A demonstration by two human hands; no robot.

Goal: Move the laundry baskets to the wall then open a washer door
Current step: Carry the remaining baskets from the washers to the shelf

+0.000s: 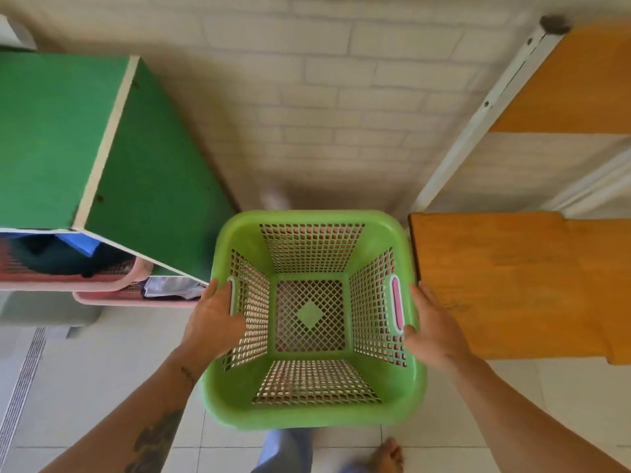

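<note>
Fingers (214, 291) of left hand (213, 319) and right hand (431, 327) clamp green basket (307, 416) by its handles, apparently airborne. Keep level; lower at the floor (102, 370) edge against the wall (341, 97).

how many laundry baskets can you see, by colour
green basket: 1
pink baskets: 2, one at the far left, one nearer the green basket
total: 3
</note>
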